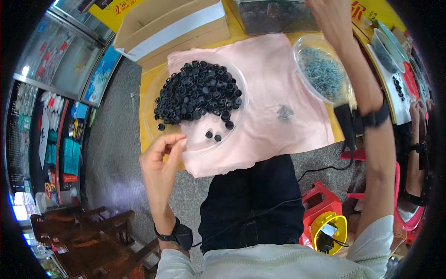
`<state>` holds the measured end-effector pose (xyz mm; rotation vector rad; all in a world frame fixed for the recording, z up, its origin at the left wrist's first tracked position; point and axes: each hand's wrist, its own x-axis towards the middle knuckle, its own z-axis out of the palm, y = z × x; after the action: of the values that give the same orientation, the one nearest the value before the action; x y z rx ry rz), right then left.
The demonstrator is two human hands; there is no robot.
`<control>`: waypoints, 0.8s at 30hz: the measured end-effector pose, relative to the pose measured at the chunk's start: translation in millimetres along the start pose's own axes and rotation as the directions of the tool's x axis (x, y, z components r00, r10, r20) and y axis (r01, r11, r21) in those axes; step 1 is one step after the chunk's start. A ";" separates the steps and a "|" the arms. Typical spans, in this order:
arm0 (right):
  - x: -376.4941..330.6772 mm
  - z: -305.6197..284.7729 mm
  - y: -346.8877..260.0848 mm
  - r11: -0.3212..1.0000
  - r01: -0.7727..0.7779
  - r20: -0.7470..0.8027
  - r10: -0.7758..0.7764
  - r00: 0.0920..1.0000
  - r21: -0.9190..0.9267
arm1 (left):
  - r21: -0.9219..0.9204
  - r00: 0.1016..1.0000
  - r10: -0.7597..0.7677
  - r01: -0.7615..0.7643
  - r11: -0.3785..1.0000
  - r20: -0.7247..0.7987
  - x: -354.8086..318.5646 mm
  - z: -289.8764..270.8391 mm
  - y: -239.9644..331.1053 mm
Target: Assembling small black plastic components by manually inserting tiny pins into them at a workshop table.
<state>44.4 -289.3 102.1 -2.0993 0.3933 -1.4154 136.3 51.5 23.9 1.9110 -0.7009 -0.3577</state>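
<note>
My left hand (160, 153) is at the near left rim of a clear round plastic tray (197, 148). Its thumb and forefinger are pressed together; whether they pinch the rim or some tiny piece cannot be made out. A heap of small black ring-shaped caps (197, 90) fills the tray's far part, with a few loose black caps (213, 136) near the fingertips. My right hand (327, 16) reaches to the far edge of the table, by a clear bin of dark small parts (276, 18). The top of the picture cuts off its fingers.
A pink cloth (269, 125) lies under the tray. To its right, a clear round tub (302, 83) holds thin metal pieces (320, 69), and a small metal pile (285, 113) sits on the cloth. An open cardboard box (181, 32) stands far left. Another person's arm (415, 153) shows at right.
</note>
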 end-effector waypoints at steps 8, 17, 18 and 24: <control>30.2 0.5 31.2 0.907 0.165 0.060 -0.154 0.986 -0.386 | 0.228 0.932 0.181 -0.260 0.938 0.315 26.2 26.2 7.0; -128.3 -40.0 -36.9 0.931 -0.364 0.343 0.333 0.878 0.028 | 0.208 0.889 0.234 -0.335 0.919 0.394 33.0 37.9 6.0; -144.1 -42.3 -42.0 0.920 -0.390 0.366 0.352 0.861 0.032 | 0.216 0.894 0.213 -0.315 0.924 0.395 35.1 38.6 4.3; -207.3 -42.3 -77.0 0.613 -0.732 0.474 0.571 0.671 0.298 | -0.006 0.892 0.378 -0.389 0.921 0.248 11.9 65.5 30.8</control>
<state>-82.0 -130.0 5.4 -1.4909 0.5542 -0.5988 101.0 -12.9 24.2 1.7317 -1.2386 -0.3303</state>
